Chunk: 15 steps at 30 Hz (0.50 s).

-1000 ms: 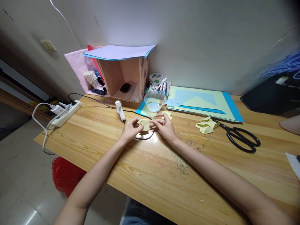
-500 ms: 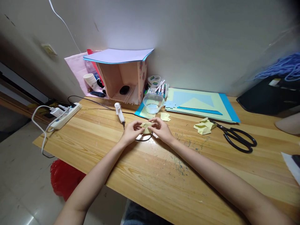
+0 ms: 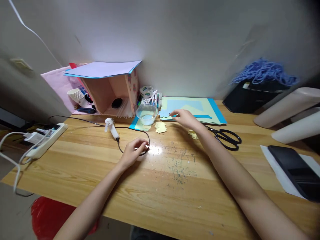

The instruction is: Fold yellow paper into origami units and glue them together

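Note:
My left hand (image 3: pixel 135 151) rests low over the table, its fingers loosely curved with nothing visible in them. A black cable (image 3: pixel 149 140) loops right beside its fingertips. Further forward, my right hand (image 3: pixel 184 118) reaches over the front edge of the stacked paper sheets (image 3: pixel 212 108), thumb and fingers apart and no object seen between them. Light blue paper cut-outs (image 3: pixel 163 114) lie just left of its fingertips. Folded yellow paper pieces (image 3: pixel 160 127) sit in front of the clear plastic bowl (image 3: pixel 147 115). Other yellow folded pieces (image 3: pixel 193 134) are partly hidden behind my right forearm.
A white glue gun (image 3: pixel 111 128) stands left of my left hand. Black scissors (image 3: pixel 227 138) lie right of my right forearm. An open box (image 3: pixel 107 90), markers (image 3: pixel 153 98), a power strip (image 3: pixel 47 141), a phone (image 3: pixel 295 170) and paper rolls (image 3: pixel 287 106) surround the work area.
My hands have separated, and the yellow folded paper they held is out of them. My right hand has moved forward to the paper sheets. The view has turned right.

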Available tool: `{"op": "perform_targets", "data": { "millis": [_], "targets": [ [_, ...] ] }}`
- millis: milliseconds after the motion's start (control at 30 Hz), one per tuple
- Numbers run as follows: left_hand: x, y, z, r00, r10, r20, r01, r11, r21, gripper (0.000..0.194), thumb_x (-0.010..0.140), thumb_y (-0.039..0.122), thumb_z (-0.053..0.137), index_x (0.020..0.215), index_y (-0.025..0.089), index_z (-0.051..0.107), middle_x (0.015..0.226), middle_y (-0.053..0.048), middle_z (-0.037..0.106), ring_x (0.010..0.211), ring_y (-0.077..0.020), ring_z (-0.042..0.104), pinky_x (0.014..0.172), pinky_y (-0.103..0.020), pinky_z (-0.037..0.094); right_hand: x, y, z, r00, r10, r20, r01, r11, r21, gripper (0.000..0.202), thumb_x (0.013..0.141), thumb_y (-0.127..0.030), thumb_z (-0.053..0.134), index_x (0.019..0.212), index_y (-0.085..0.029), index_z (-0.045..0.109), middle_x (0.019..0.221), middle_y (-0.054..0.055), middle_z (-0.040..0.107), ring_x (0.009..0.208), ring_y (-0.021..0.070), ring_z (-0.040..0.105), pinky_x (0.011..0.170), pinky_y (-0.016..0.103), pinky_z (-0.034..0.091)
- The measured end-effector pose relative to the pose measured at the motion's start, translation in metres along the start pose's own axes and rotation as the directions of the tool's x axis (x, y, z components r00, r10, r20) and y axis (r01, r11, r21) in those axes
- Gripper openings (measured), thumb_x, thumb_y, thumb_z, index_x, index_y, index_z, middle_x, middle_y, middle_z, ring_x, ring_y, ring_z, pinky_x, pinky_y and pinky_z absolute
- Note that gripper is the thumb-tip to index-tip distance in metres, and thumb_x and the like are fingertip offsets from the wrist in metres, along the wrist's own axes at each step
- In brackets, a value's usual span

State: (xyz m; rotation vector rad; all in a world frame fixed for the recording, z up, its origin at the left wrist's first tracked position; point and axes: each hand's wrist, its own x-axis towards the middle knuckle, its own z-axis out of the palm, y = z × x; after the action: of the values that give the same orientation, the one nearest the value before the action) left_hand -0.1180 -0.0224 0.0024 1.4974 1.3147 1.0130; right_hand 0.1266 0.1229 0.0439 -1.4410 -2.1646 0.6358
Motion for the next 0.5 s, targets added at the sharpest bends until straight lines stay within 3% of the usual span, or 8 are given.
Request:
{"op": "perform_targets", "data": {
  "millis": [133,233,367,500],
  "targets": [
    [-0.011,0.016,0.016,0.975,0.147,0.168,-0.19,0.94,0.282,0.023,0.086,0.032,0.042,0.092,0.019,0.061,0.093,-0.005,0.063,0.089,-0.0164,0.059,0.081,-0.029,0.045,-0.009,0.026,-0.055,0.982,0.125,0.142,-0.072,0.941,-0.329,0.021,0.062,-0.009,0.06,0.078,-0.018,0.069,0.083,0.005,0.069,0.075,0.0184,0.061,0.06,0.024,0.041],
    [-0.017,0.02,0.031,0.916,0.221,0.334,-0.334,0.882,0.333,0.023,0.087,0.025,0.039,0.098,0.021,0.057,0.095,-0.006,0.062,0.089,-0.0156,0.057,0.08,-0.029,0.045,-0.019,0.045,-0.075,0.923,0.234,0.307,-0.094,0.908,-0.409,0.031,0.054,-0.012,0.066,0.084,-0.019,0.07,0.082,0.004,0.068,0.068,0.0168,0.06,0.053,0.022,0.039],
    [-0.02,0.021,0.043,0.837,0.283,0.469,-0.45,0.843,0.294,0.023,0.086,0.018,0.036,0.099,0.021,0.056,0.098,-0.006,0.061,0.091,-0.015,0.056,0.081,-0.03,0.044,-0.023,0.057,-0.069,0.878,0.285,0.383,-0.091,0.888,-0.451,0.041,0.048,-0.014,0.069,0.089,-0.022,0.069,0.085,0.004,0.066,0.067,0.0168,0.059,0.048,0.021,0.036],
    [-0.017,0.019,0.044,0.828,0.295,0.476,-0.468,0.831,0.3,0.025,0.085,0.016,0.037,0.1,0.022,0.055,0.1,-0.006,0.06,0.094,-0.0155,0.055,0.083,-0.03,0.044,-0.018,0.057,-0.055,0.882,0.301,0.363,-0.112,0.882,-0.458,0.035,0.045,-0.01,0.068,0.079,-0.021,0.07,0.079,0.004,0.067,0.062,0.0155,0.057,0.046,0.021,0.034]
  ]
}}
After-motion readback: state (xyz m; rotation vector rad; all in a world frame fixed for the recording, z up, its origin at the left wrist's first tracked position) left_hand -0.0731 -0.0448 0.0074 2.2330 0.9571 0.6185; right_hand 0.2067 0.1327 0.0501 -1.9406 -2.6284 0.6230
